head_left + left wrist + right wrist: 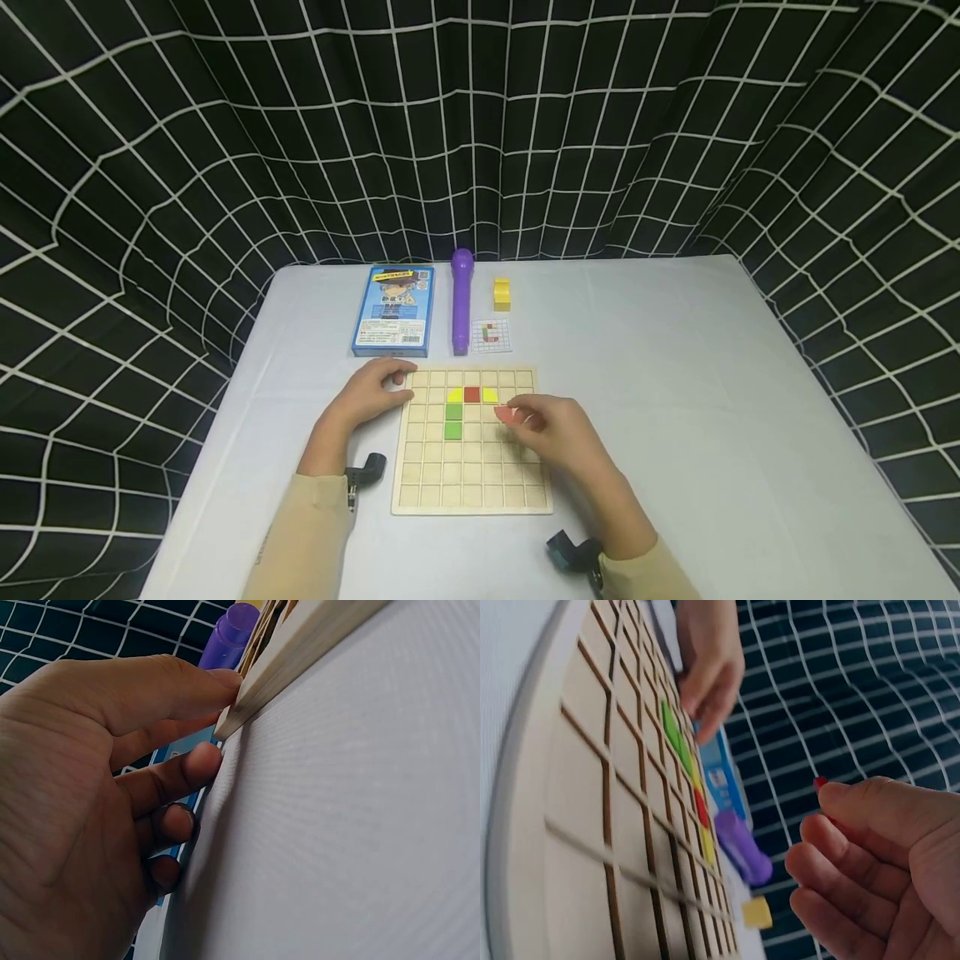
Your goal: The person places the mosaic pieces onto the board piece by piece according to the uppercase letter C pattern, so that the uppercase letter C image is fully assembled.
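Observation:
A wooden grid board (470, 496) lies on the table. My left hand (371, 390) holds its far left corner, the thumb on the side edge and the index finger at the corner; the other fingers curl beside it in the left wrist view. Between thumb and index finger, my right hand (558, 429) pinches a red tile (504, 413) over the board's right half. On the board, a red square tile (472, 395) sits between two yellow tiles with a rounded corner. Two green tiles (453, 412) run down below the left yellow tile (454, 396).
Beyond the board lie a blue printed box (393, 312), a purple stick with a round head (461, 304) and a small card (491, 336) with a coloured grid pattern. Yellow blocks (502, 295) stand behind the card. A black grid-patterned curtain (480, 125) surrounds the white table (675, 375).

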A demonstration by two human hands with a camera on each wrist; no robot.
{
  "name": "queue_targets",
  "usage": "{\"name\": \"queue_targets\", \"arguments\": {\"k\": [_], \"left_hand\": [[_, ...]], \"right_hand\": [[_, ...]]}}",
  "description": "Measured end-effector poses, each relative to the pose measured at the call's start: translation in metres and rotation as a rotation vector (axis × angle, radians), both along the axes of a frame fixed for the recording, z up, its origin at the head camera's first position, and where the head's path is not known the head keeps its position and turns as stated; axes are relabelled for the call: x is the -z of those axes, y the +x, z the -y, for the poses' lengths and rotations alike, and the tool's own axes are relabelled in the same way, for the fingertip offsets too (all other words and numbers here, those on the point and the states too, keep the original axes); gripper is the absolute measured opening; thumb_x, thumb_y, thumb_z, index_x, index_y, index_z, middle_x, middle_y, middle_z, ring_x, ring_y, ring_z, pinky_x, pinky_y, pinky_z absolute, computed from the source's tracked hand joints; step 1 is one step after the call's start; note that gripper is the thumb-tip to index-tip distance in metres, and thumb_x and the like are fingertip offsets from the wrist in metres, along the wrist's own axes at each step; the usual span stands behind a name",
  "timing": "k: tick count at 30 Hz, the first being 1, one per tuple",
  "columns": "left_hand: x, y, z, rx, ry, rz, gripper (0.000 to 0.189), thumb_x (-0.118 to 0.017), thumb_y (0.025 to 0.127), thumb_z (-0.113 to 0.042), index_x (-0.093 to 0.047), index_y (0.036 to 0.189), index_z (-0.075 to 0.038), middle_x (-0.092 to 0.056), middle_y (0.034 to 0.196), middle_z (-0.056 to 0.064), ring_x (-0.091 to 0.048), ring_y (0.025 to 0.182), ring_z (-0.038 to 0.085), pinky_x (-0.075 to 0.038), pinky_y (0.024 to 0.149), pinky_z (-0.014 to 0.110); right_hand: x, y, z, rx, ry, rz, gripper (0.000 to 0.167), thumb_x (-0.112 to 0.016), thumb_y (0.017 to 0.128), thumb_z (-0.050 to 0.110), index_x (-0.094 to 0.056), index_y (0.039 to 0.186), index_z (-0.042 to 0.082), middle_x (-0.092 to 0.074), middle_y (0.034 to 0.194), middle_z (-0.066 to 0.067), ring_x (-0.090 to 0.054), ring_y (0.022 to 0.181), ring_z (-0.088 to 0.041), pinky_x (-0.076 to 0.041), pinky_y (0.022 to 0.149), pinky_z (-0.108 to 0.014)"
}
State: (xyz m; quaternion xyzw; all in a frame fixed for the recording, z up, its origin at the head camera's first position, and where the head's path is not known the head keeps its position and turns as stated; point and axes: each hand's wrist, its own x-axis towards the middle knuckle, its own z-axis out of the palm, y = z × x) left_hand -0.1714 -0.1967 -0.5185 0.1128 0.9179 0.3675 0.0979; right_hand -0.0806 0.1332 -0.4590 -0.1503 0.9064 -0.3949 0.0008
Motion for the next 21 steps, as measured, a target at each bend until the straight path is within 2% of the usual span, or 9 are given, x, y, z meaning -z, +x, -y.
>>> {"name": "queue_targets", "arguments": {"k": [4, 9, 16, 21], "left_hand": [[0.001, 0.001, 0.001, 0.002, -0.003, -0.001, 0.049, -0.079, 0.086, -0.024, -0.068, 0.133, -0.013, -0.062, 0.114, 0.004, -0.052, 0.114, 0.028, -0.038, 0.112, 0.051], [0.000, 0.003, 0.002, 0.000, -0.002, 0.005, 0.049, -0.080, 0.086, -0.023, -0.068, 0.132, -0.014, -0.062, 0.113, 0.003, -0.053, 0.113, 0.027, -0.038, 0.112, 0.051], [0.002, 0.000, 0.002, 0.005, 0.021, -0.008, 0.049, -0.079, 0.086, -0.024, -0.068, 0.132, -0.014, -0.063, 0.115, 0.003, -0.053, 0.114, 0.027, -0.039, 0.112, 0.050], [0.003, 0.000, 0.003, 0.005, 0.009, -0.006, 0.050, -0.080, 0.086, -0.026, -0.068, 0.133, -0.014, -0.062, 0.113, 0.003, -0.053, 0.112, 0.027, -0.040, 0.111, 0.051]], "right_hand": [[0.005, 0.001, 0.017, -0.068, 0.074, -0.079, 0.019, -0.084, 0.085, 0.019, -0.079, 0.104, 0.015, -0.062, 0.079, 0.016, -0.056, 0.067, -0.001, -0.050, 0.062, -0.023], [0.016, 0.005, 0.039, -0.136, 0.183, -0.140, 0.014, -0.084, 0.085, 0.026, -0.081, 0.097, 0.020, -0.053, 0.074, 0.015, -0.048, 0.064, -0.003, -0.043, 0.056, -0.022], [0.035, 0.012, 0.064, -0.159, 0.281, -0.105, 0.018, -0.085, 0.081, 0.026, -0.082, 0.096, 0.017, -0.051, 0.072, 0.014, -0.043, 0.060, -0.003, -0.037, 0.051, -0.022], [0.042, 0.015, 0.069, -0.140, 0.297, -0.155, 0.018, -0.086, 0.081, 0.024, -0.082, 0.097, 0.018, -0.054, 0.076, 0.014, -0.044, 0.061, -0.003, -0.038, 0.051, -0.020]]}}
